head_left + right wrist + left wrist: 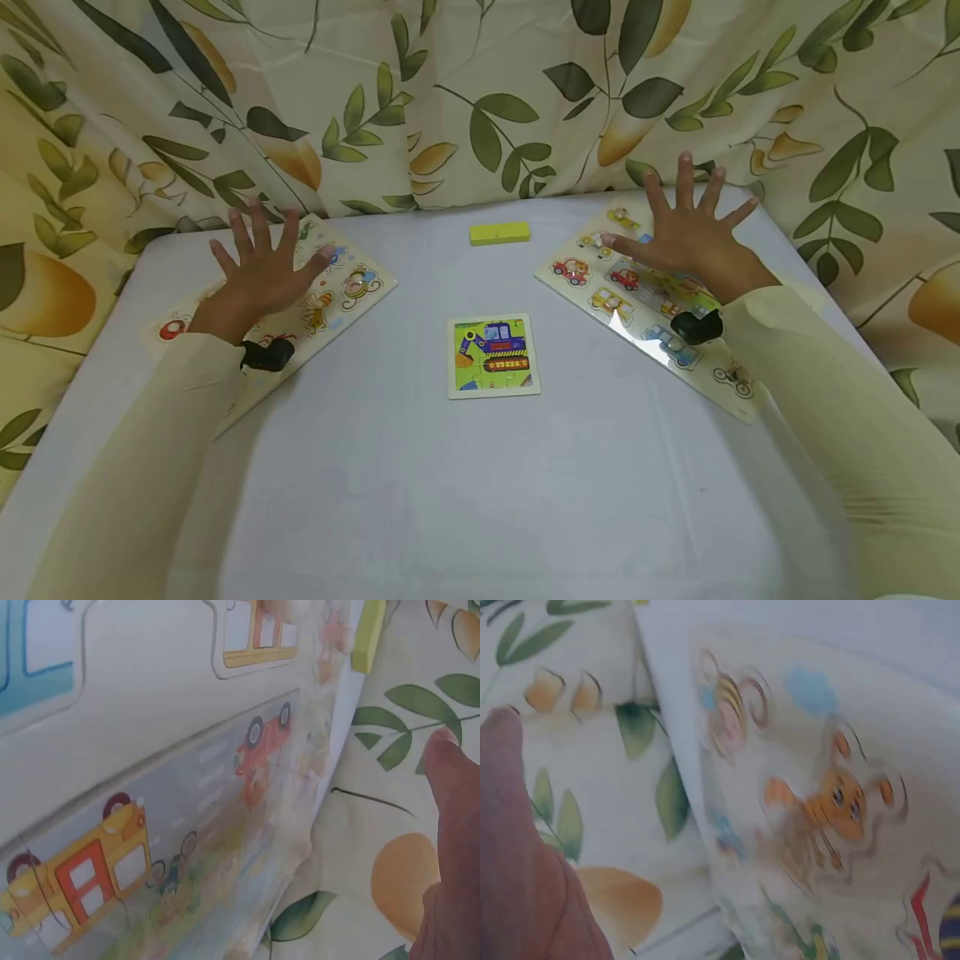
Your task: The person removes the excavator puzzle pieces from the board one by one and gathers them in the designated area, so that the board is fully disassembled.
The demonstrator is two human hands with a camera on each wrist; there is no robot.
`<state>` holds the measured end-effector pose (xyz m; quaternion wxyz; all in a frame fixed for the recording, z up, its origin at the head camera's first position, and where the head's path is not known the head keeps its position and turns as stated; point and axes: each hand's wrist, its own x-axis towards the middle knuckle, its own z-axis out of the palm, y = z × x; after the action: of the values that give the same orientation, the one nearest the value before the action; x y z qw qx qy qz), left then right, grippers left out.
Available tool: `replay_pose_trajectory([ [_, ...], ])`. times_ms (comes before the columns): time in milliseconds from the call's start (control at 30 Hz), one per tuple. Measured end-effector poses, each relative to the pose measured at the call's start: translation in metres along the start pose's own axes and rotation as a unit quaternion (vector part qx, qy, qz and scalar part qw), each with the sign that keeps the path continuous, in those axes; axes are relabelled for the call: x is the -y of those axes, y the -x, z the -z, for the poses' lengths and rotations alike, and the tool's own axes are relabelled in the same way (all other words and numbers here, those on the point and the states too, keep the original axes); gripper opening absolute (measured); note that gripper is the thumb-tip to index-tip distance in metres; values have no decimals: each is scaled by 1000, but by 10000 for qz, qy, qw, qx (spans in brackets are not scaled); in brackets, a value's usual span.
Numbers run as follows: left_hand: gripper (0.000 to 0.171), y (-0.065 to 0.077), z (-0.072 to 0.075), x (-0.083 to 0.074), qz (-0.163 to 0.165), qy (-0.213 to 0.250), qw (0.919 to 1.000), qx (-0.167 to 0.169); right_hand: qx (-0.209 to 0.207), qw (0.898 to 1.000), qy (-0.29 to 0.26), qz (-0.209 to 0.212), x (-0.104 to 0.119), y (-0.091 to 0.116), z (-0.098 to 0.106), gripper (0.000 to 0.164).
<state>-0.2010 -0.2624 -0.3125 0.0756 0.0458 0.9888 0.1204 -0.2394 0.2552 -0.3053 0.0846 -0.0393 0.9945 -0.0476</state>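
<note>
My left hand (pixel 258 279), fingers spread, is over a wooden insect puzzle board (pixel 341 312) at the table's left. In the left wrist view an orange ant piece (pixel 840 802) shows on that board. On the other side my right hand (pixel 693 237), also spread wide, is above a vehicle puzzle board (pixel 600 275). Its bus and car pictures fill the right wrist view, with a yellow bus (pixel 82 877) low in it. Neither hand grips anything; whether the palms touch the boards I cannot tell. Midway between them lies a small square excavator jigsaw (pixel 495 357).
A yellow rectangular block (pixel 499 233) lies behind the jigsaw, near the far edge. The white-covered table (pixel 480 483) meets a leaf-patterned curtain (pixel 465 108) at the back and sides. A black band (pixel 268 354) circles the left wrist, another (pixel 697 327) the right.
</note>
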Motion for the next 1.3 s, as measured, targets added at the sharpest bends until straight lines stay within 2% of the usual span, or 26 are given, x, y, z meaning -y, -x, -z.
replay_pose_trajectory([
  [200,88,9,-3,-32,-708,123,9971,265,-258,9989,-147,354,6,1,-4,106],
  [333,86,17,-15,-57,-1160,236,9914,552,-423,9962,-460,611,16,5,-5,97],
  [567,78,35,-43,-94,-1723,339,9785,1080,-701,9805,-1282,1311,27,12,-11,81],
  [733,74,51,-59,-112,-2096,565,9664,1380,-405,9679,-1876,1624,38,17,-14,75],
  [833,75,60,-68,-121,-2137,391,9662,1388,-66,9615,-2151,1708,45,20,-15,75],
  [967,73,69,-77,-130,-2123,191,9680,1328,187,9571,-2212,1863,54,23,-16,71],
  [1133,72,72,-86,-137,-2145,171,9673,1344,153,9488,-2262,2201,66,27,-22,59],
  [1300,72,74,-93,-144,-2035,123,9668,1542,84,9439,-2362,2305,77,30,-27,57],
])
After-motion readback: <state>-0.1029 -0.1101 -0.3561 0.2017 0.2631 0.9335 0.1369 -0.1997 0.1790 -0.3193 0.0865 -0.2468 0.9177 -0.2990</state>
